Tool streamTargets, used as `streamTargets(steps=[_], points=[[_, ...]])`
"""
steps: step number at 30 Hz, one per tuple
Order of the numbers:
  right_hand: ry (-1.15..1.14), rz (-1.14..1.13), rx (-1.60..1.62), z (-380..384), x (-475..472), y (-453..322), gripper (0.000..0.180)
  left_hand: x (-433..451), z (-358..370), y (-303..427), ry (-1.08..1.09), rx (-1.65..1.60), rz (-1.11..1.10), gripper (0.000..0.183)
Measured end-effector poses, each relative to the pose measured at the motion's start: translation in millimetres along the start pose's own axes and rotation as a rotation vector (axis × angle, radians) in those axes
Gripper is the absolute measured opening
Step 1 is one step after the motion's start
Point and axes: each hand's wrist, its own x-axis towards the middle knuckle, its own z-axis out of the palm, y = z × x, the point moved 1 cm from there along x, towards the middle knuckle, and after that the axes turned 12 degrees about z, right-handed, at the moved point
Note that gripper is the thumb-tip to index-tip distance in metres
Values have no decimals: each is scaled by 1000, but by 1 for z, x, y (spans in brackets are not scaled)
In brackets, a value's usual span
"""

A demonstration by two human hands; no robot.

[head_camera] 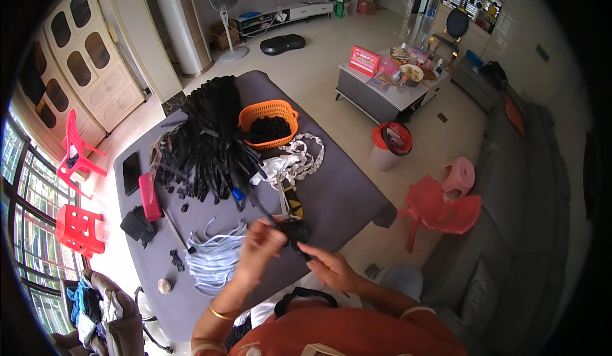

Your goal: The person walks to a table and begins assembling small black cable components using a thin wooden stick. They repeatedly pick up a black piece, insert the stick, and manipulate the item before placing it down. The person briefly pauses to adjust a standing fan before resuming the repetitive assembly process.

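My left hand (262,245), blurred, has its fingers closed on a black strap (262,208) that runs back toward a large heap of black straps (205,136). To its right, my right hand (330,266) pinches a narrow black piece (304,254), perhaps the same strap. Just beyond both hands is a dark rounded object (295,230), partly covered; I cannot tell what it is. Beside my left forearm lies a bundle of pale blue cords (210,260). A yellow-and-black tool handle (293,203) lies past the dark object.
On the grey-covered table (334,188) stand an orange plastic basket (288,141) with black pieces inside and a white ruffled band (313,162). A pink case (150,197), a phone (130,173) and a black pouch (138,225) lie left. A red chair (440,208) stands right.
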Motion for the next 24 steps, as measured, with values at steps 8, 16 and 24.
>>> streamTargets(steps=[8,16,24], points=[[47,-107,177,-35,60,-19,20,53,20,-4,-173,-135,-9,11],[157,-145,192,-44,65,-118,18,94,46,66,-29,-269,68,19],[321,-217,-15,-60,22,-182,20,137,72,145,-156,-280,60,26]])
